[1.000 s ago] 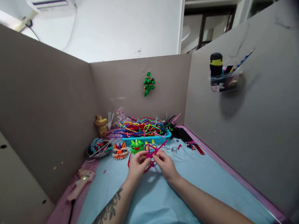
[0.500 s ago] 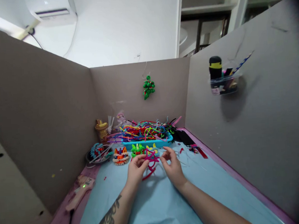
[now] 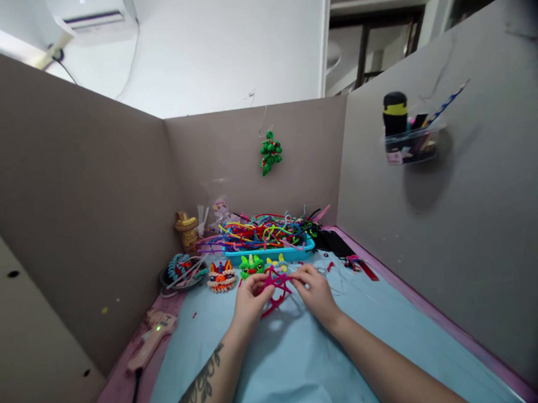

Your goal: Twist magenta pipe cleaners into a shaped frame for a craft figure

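From my remote seat I have both hands near the middle of the frame, just below centre. The left hand [image 3: 252, 302] has its grip closed on a star-like tangle of pink pipe cleaners [image 3: 280, 280], thumb and fingers pinching its left side. The right hand [image 3: 316, 293] has its thumb and forefinger together on the end of a strand at the tangle's right; its other fingers are bent. A darker loop of the tangle hangs below, between the hands and above the blue cloth [image 3: 280, 363] that covers most of the table [image 3: 110, 400].

Just behind the hands I see three small figures in a row: an orange one [image 3: 221, 277] at the left, a green one [image 3: 252, 265] in the middle and a yellow one [image 3: 277, 263] at the right, partly hidden by the tangle. Behind them, in the centre of the frame, a blue tray [image 3: 268, 255] is heaped with coloured pipe cleaners [image 3: 262, 231].

Left of centre I make out a dark bowl [image 3: 166, 281] of fuzzy pieces and a brown cup [image 3: 188, 231] behind it. At the lower left lies a pink glue gun [image 3: 145, 350] with a green light on. Right of the tray is a flat black thing [image 3: 334, 243], with a red strip [image 3: 369, 270] near it. A green ornament [image 3: 270, 152] hangs on the back panel [image 3: 219, 150], upper centre.
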`<state>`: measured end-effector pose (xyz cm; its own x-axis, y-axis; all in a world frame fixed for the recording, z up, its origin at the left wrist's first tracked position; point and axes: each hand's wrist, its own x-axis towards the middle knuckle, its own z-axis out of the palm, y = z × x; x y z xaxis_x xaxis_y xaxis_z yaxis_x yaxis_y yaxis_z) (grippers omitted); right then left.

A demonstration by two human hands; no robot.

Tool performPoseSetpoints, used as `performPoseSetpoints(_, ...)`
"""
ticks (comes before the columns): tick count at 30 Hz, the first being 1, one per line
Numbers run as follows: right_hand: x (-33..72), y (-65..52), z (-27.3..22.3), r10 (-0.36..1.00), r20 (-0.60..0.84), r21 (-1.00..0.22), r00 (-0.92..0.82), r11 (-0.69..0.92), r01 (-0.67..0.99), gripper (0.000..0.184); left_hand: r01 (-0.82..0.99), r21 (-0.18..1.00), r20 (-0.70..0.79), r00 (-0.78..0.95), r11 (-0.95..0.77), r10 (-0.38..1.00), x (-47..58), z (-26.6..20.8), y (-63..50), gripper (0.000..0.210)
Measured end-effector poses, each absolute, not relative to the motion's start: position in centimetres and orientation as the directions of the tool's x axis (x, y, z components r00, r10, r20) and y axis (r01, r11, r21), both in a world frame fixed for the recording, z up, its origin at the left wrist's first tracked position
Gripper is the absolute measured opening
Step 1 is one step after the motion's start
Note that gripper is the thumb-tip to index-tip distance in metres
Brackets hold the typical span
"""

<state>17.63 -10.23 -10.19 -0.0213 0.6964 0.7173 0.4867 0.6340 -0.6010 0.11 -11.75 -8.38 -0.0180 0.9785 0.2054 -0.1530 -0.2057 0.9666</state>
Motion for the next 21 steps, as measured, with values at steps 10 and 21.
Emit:
performPoseSetpoints(10, 17.4, -11.0, -9.1, 0.69, 0.724, -0.654, 0.004, 0.686, 0.319, 0.013, -0.062, 0.962, 0.265, -0.031, -0.267, 0.964, 0.3, -8.0, -12.2, 0.028)
performPoseSetpoints(21, 16.6, -10.9, -9.2, 0.901, 0.434, -0.901, -0.018, 0.434, 0.013, 0.017, -0.071, 0.96, 0.272, -0.016, -0.272, 0.962, 0.2, -8.0, -12.2, 0.03)
